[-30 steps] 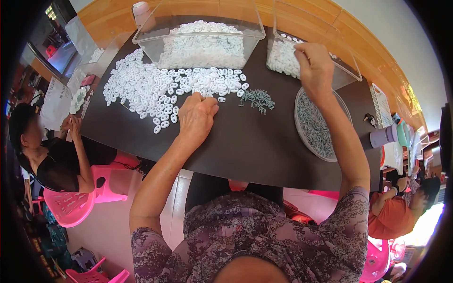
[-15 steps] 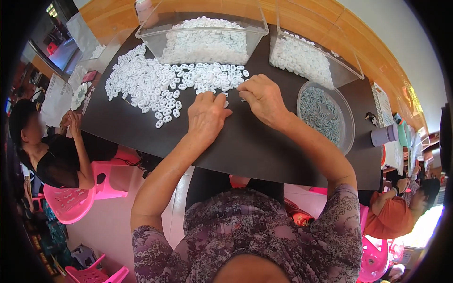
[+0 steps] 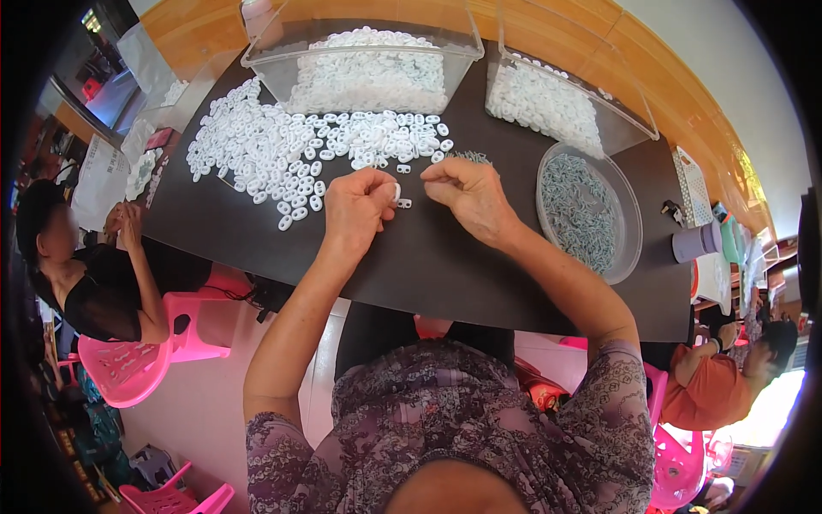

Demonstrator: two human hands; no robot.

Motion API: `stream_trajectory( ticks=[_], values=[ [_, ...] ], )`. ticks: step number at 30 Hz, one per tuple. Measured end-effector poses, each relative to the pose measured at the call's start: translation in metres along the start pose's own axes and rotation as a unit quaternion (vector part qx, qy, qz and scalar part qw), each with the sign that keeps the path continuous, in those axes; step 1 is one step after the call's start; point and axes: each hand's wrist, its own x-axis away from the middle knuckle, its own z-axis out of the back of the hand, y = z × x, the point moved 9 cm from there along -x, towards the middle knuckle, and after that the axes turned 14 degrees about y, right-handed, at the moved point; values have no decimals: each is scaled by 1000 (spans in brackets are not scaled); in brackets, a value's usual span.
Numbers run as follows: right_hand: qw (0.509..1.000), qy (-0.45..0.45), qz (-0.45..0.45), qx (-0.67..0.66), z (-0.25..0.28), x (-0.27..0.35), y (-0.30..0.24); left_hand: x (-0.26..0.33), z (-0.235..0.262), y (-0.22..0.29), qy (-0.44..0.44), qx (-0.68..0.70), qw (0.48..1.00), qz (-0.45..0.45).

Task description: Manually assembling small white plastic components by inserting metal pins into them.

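Observation:
My left hand (image 3: 355, 210) is closed over the dark table and pinches a white oval two-hole plastic piece (image 3: 396, 192), tilted on edge at its fingertips. My right hand (image 3: 471, 195) is a short way to the right, thumb and fingers pinched together; anything between them is too small to make out. Two loose white pieces (image 3: 404, 169) lie on the table between the hands. Just beyond my right hand is a small heap of grey screws (image 3: 471, 158). A large pile of white two-hole pieces (image 3: 257, 141) spreads beyond my left hand.
Two clear bins (image 3: 364, 50) of white pieces stand at the back. A clear oval tub (image 3: 634, 224) of grey screws is at the right, near a lidded cup (image 3: 698, 243). People sit at the left (image 3: 98, 291) and right (image 3: 711, 390), with pink chairs (image 3: 128, 368).
My left hand has moved slightly left and now shows a white piece at its fingertips. My right hand has come nearer, uncovering the small screw heap.

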Motion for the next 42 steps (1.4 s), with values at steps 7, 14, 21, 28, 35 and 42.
stream_trajectory(
  ticks=[7, 14, 21, 28, 35, 42],
  values=[
    [969, 6, 200, 144, -16, 13, -26, 21, 15, 43, 151, -218, 893, -363],
    [947, 0, 247, 206, -35, 19, -29, 23, 11, 40, 131, -294, 861, -393],
    [947, -15, 268, 178, -39, 20, -33, 38, 13, 44, 127, -244, 883, -381],
    [955, 15, 276, 106, -31, 31, -40, 47, 5, 46, 78, -227, 886, -398],
    [986, -22, -142, -88, -19, 64, -18, 62, 9, -3, -11, 125, 992, 18],
    [986, 78, 109, 100, 23, 40, -29, 76, 6, -9, 10, 260, 961, 94]
  ],
)
